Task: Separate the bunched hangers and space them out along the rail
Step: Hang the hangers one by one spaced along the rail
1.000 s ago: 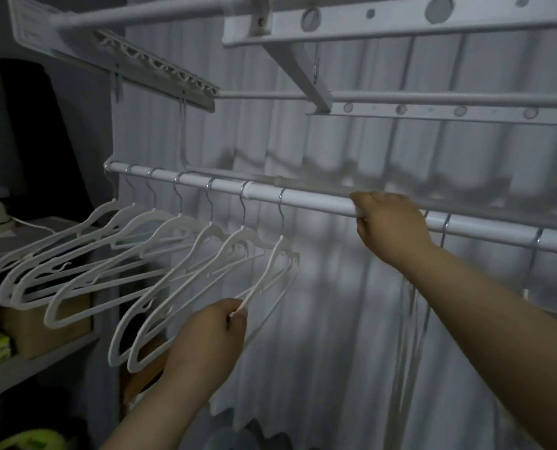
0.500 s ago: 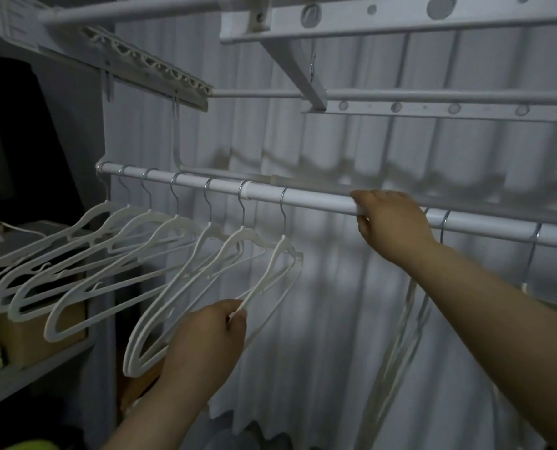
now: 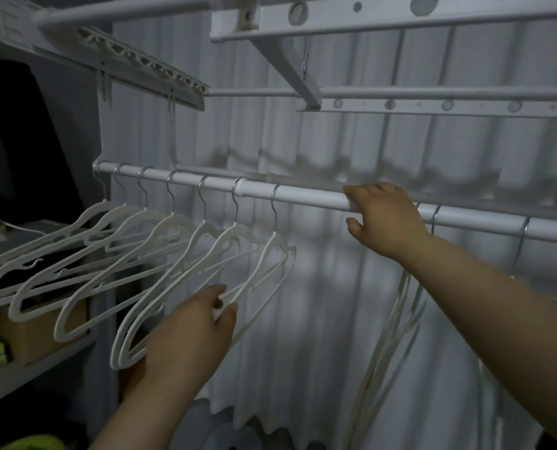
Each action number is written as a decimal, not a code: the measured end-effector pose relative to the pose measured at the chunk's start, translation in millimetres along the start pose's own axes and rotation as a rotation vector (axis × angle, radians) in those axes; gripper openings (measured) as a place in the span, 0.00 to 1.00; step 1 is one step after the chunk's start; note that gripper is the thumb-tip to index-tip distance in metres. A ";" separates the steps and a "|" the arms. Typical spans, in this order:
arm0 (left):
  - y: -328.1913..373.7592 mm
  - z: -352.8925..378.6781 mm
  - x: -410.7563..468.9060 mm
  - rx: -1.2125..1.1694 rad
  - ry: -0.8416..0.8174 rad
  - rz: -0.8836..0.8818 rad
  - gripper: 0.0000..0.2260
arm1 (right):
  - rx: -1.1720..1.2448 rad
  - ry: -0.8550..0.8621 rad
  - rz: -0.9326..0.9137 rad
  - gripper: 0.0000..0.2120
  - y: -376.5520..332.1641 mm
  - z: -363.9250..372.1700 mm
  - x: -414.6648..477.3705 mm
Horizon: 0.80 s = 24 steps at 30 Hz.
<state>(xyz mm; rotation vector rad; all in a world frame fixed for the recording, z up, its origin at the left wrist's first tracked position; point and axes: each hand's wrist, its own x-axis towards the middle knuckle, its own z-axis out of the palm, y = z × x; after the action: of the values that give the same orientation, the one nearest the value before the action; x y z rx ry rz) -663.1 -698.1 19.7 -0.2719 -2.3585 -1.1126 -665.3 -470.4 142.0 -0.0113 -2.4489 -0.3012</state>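
Observation:
A white rail (image 3: 306, 192) runs from the left wall down to the right. Several white hangers (image 3: 160, 228) hang spaced along its left half. My left hand (image 3: 189, 332) pinches the lower arm of the rightmost spaced hanger (image 3: 270, 254). On the rail further right, my right hand (image 3: 384, 219) rests with fingers curled over the top, just left of a bunch of hangers (image 3: 400, 316) that hang behind my forearm; their hooks are partly hidden. One more hook (image 3: 522, 235) sits further right.
A white drying rack (image 3: 384, 14) with bars and a bracket hangs overhead. A pale curtain (image 3: 335, 287) covers the wall behind. At left, grey shelves (image 3: 27, 371) carry a cardboard box (image 3: 40, 332) and green packs.
The view has shifted slightly. My left hand's fingers have loosened a little on the hanger arm. My right hand stays on the rail.

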 end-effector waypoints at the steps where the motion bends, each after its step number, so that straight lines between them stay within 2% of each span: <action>1: 3.8 -4.5 -0.7 0.003 0.046 0.036 0.18 | 0.021 0.016 -0.025 0.28 2.0 -3.0 -2.9; 4: 18.6 -12.7 -4.3 -0.079 0.171 0.199 0.18 | 0.033 0.074 -0.031 0.37 14.7 -13.6 -11.5; 6: 31.9 -9.4 -12.6 -0.203 0.136 0.279 0.14 | 0.007 0.134 0.007 0.37 28.2 -18.8 -17.7; 9: 52.8 10.5 -26.7 -0.369 -0.135 0.282 0.05 | 0.011 0.090 0.130 0.32 49.4 -24.0 -29.9; 12: 74.0 40.3 -39.8 -0.518 -0.492 0.145 0.07 | 0.036 0.058 0.222 0.31 65.5 -24.4 -39.8; 14: 86.1 58.8 -48.4 -0.548 -0.627 0.081 0.07 | 0.072 0.024 0.256 0.31 71.5 -25.3 -44.8; 18: 97.9 76.3 -58.1 -0.491 -0.759 0.047 0.15 | 0.009 -0.044 0.234 0.26 78.9 -22.6 -50.5; 19: 99.7 78.4 -59.5 -0.504 -0.790 0.040 0.14 | -0.001 -0.040 0.226 0.25 79.9 -22.6 -51.3; 22: 102.4 81.3 -62.9 -0.623 -0.807 0.009 0.02 | -0.008 -0.021 0.208 0.25 82.6 -22.1 -52.8; 24: 102.4 81.8 -63.6 -0.692 -0.775 -0.043 0.06 | -0.026 -0.014 0.187 0.26 84.0 -21.1 -53.7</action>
<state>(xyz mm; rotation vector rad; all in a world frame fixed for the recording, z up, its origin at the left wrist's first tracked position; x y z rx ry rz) -599.6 -567.4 10.2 -1.0573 -2.4764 -2.1145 -603.2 -389.6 142.5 -0.2522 -2.4356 -0.2505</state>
